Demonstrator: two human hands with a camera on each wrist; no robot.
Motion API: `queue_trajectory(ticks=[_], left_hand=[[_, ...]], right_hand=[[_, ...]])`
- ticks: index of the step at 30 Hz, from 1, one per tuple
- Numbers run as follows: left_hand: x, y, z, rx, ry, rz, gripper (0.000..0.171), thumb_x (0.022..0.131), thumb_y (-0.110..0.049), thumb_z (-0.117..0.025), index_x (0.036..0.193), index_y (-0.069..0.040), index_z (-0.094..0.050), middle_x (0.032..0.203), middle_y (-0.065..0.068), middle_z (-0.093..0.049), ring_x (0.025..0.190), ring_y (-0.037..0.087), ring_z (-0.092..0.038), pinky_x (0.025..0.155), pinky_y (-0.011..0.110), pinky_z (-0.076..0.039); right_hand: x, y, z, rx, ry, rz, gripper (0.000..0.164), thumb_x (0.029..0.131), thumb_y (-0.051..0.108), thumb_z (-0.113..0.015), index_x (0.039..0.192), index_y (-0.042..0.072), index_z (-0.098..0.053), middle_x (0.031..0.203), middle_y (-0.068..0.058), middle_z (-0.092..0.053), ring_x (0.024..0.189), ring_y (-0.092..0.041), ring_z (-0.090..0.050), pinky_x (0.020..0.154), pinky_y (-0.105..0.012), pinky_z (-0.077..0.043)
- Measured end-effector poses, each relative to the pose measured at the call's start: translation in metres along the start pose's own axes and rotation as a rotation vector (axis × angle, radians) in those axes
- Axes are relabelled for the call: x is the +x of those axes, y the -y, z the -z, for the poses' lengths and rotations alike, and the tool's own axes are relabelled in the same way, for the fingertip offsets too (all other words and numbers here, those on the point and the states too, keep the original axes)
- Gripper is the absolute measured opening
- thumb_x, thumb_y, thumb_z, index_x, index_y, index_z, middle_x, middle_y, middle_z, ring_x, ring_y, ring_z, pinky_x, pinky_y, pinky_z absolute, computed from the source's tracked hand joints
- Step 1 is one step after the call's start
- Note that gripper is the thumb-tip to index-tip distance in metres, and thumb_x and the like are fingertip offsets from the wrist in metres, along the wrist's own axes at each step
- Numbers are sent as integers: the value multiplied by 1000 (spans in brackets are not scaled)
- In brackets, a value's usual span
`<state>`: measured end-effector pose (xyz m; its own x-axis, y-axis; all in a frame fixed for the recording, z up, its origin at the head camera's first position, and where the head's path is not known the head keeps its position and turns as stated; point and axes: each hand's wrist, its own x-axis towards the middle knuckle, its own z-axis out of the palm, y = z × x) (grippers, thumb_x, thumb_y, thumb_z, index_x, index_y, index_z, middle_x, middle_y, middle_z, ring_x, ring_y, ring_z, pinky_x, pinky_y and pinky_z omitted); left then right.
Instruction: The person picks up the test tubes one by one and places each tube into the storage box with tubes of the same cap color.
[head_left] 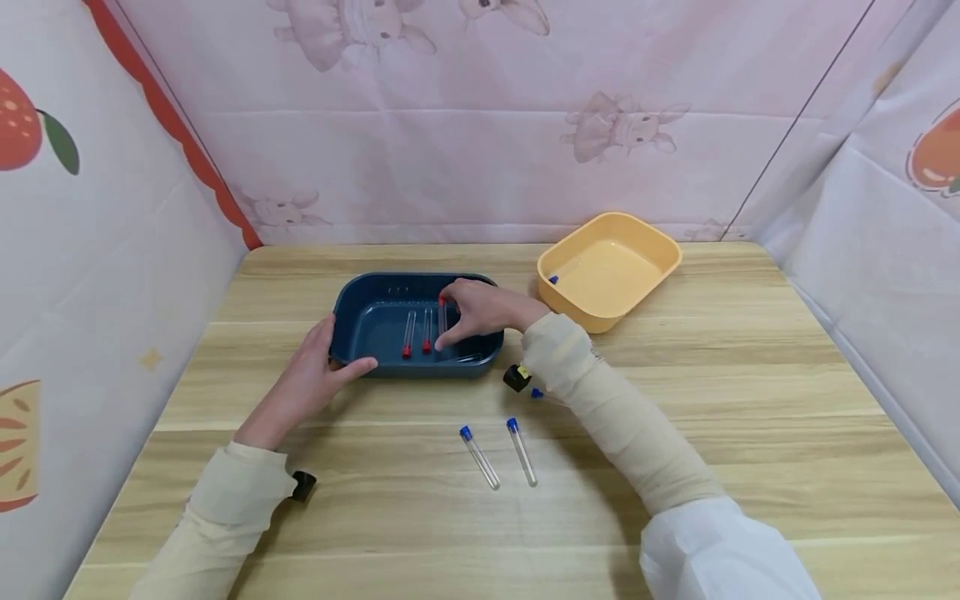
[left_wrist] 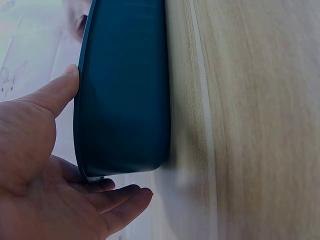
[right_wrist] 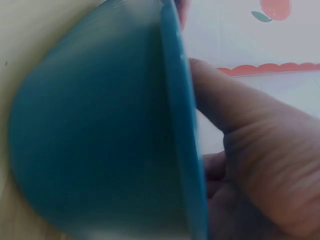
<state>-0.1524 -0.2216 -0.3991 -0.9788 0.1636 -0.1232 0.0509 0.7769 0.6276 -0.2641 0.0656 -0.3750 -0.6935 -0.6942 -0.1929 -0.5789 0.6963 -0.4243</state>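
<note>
My left hand (head_left: 300, 387) holds the left end of the dark blue basin (head_left: 375, 371), thumb along the near rim and fingers at the outer side. Inside the basin, my right hand (head_left: 480, 307) has a red-capped test tube (head_left: 442, 317) between fingers and thumb: fingertips at the cap, thumb near the other end. To its left lie two more red-capped tubes, a leftmost one (head_left: 408, 333) and a middle one (head_left: 427, 331), caps toward me. A clear tube end (head_left: 470, 358) shows below the right hand. The right wrist view shows the basin wall (right_wrist: 105, 130) hiding the fingertips.
A yellow basin (head_left: 611, 315) stands at the back right with a blue cap (head_left: 553, 280) inside. Two blue-capped test tubes, a left one (head_left: 480, 458) and a right one (head_left: 522, 452), lie on the wooden table (head_left: 375, 517). Another blue cap (head_left: 537, 393) peeks out beside the right sleeve.
</note>
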Motion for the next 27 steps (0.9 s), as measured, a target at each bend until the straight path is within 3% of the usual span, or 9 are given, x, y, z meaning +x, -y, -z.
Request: queue_trajectory(ticks=[7,17,27], left_hand=[[0,0,-1,6,0,12,111,98,-54,-66,163,1,6,168,30,-4,149,53,-18,114,69,-26],[0,-1,0,10,-3,14,111,99,-54,-66,163,1,6,169,29,-4,150,53,-18,114,70,-26],[0,0,0,10,-3,17,111,99,-53,-66,163,2,5,168,30,-3,151,52,-16,115,69,-25]], right_hand=[[8,3,-5,-35,22,-78,94,88,56,-78,153,-1,-43,152,-16,-50,136,-26,-49,115,-39,-40],[18,6,-11,-77,29,-134,96,87,57,-78,153,-2,-42,148,-17,-50,130,-24,-52,113,-37,-42],[25,8,-22,-196,36,-176,94,83,65,-77,150,5,-50,138,-11,-51,121,-24,-48,106,-38,-45]])
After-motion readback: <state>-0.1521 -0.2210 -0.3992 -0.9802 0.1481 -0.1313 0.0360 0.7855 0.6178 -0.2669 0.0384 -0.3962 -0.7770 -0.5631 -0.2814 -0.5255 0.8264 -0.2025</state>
